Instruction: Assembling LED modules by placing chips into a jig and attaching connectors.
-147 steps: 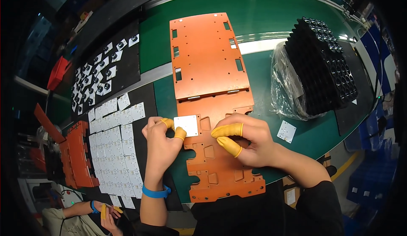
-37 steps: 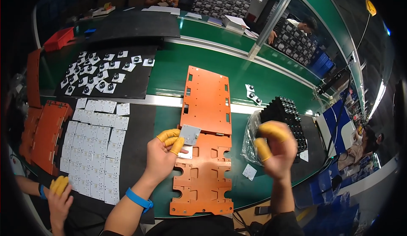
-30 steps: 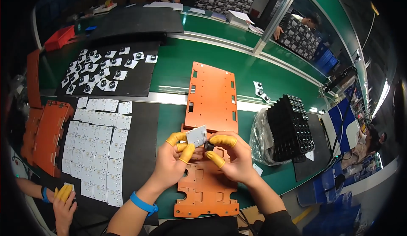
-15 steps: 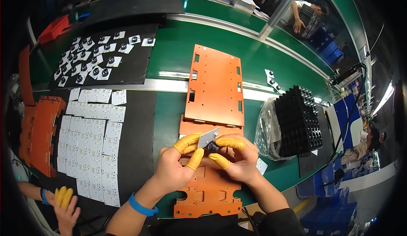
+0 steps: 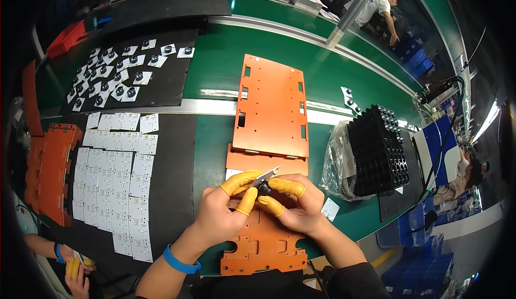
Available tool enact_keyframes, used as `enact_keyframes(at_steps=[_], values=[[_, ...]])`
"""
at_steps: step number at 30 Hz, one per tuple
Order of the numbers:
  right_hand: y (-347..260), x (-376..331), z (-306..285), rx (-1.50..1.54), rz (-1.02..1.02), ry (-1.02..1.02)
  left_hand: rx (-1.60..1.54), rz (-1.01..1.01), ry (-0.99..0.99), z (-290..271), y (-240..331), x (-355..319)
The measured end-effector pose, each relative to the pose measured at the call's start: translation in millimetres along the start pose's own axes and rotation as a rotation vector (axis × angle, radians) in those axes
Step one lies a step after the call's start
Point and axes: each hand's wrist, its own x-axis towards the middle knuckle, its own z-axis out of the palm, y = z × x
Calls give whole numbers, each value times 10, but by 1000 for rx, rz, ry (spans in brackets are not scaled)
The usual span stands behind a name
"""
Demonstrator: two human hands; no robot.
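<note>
Both hands meet over the near end of the desk [image 5: 215, 78], directly above the lower orange plate [image 5: 262, 245]. The left hand [image 5: 223, 215] and the right hand [image 5: 298, 205] each wear yellow finger cots, and together they pinch a small square white board [image 5: 267, 177] by its edges, held tilted and raised clear of the plate beneath it. A small dark part appears to sit under the board between the fingertips, though the view is too small to confirm this. A second, larger orange plate [image 5: 271, 105] lies just beyond the hands, overlapping the far edge of the lower plate. To the left, a black mat carries a dense grid of plain white boards [image 5: 115, 175], and a farther mat holds white boards with black round parts [image 5: 115, 78] already fitted; judged from this layout, a portion of the batch is assembled while the larger stock of plain boards remains unprocessed. To the right, a stack of black trays [image 5: 379, 156] rests partly in a clear plastic bag, with a few fitted boards lying loose behind it. One further white board [image 5: 330, 208] lies on the green surface just beside the right hand. Orange fixtures [image 5: 51, 170] are stacked at the far left edge. At the lower left corner, another person's hand [image 5: 75, 269], also in yellow cots, works separately. The board in hand is judged to be mid-assembly, not yet placed on either mat.
</note>
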Motion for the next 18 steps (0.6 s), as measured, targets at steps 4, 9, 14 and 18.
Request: enact_keyframes(at_steps=[4,9,14,18], values=[[-10,-23,-21,-25,5,43,-17,-36,-4,6,35,1],[25,-11,-7,-22,-27,17,14,-68,-24,3,50,35],[37,4,32,9,9,44,14,-24,7,-14,-24,19],[21,-29,41,11,-5,28,36,-39,-3,-11,-2,18]])
